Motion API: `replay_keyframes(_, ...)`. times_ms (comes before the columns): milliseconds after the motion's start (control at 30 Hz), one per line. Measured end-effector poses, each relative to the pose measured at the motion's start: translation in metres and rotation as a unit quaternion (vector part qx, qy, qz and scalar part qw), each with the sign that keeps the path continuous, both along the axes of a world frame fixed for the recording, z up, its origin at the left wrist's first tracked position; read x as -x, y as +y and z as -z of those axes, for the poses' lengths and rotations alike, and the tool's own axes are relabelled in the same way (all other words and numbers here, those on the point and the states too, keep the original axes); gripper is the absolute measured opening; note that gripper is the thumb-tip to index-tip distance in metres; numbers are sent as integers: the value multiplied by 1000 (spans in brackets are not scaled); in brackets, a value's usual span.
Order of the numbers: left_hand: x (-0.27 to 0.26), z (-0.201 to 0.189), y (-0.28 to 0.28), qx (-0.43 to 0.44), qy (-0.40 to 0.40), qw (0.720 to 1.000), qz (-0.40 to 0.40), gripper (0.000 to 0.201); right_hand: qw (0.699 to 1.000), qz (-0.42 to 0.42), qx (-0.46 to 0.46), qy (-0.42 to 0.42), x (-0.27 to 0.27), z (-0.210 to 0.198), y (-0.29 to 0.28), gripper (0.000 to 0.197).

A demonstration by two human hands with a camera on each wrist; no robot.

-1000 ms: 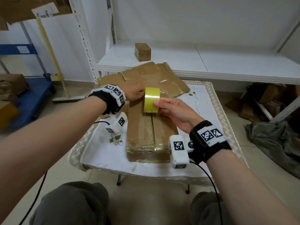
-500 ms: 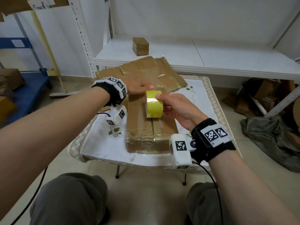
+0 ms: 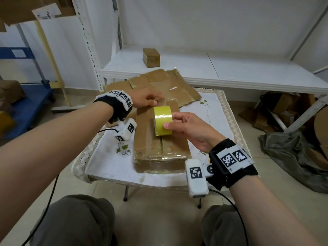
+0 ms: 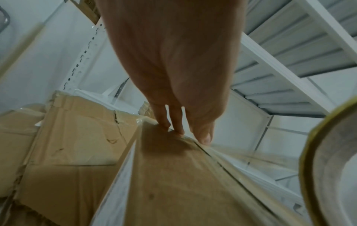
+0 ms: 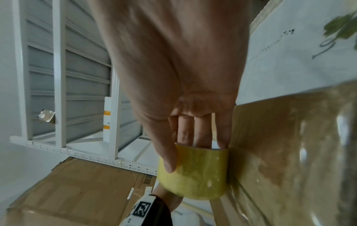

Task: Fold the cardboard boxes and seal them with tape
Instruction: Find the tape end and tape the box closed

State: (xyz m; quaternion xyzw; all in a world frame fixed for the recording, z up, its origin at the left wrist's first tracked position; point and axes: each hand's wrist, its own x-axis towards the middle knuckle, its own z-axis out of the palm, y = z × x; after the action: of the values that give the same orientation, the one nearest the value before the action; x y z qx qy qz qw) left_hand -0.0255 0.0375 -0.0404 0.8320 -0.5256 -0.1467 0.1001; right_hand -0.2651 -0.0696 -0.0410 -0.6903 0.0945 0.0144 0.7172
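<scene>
Box (image 3: pixel 160 139) mid-frame is folded, centre seam half taped; my right hand (image 3: pixel 191 129) grips the roll (image 3: pixel 162 120), left fingertips (image 4: pixel 180 130) press tape flat.

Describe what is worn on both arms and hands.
Both forearms are bare, no sleeves or gloves. The left hand and right hand each have a black wrist strap carrying white plates with black square markers, plus a white camera block trailing a thin black cable.

White leaf-print tablecloth (image 3: pixel 113 162) on table; white shelf (image 3: pixel 248 71) behind; blue cart (image 3: pixel 26 107) left.
</scene>
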Motion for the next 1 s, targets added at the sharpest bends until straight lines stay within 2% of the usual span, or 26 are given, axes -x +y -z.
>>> replay_keyframes(333,-13,-9,-10,72,-56,994,53,25,999,-25,0,24,-8,1,-4,32)
replay_keyframes(500,-11,-9,-18,72,-81,993,38,14,999,-27,5,31,-9,0,-6,31)
replay_keyframes(633,-3,-7,-31,48,-124,990,38,14,999,-11,6,32,-10,1,-7,31)
replay_keyframes(767,-1,-12,-31,27,-117,991,53,20,999,-7,9,32,-10,2,-8,30)
replay_keyframes(833,-2,-15,-27,13,-117,990,73,19,1000,-4,9,28,-9,3,-8,29)
replay_keyframes(1000,2,-15,-25,-36,-174,971,158,12,999,-1,7,31,-9,6,-7,29)
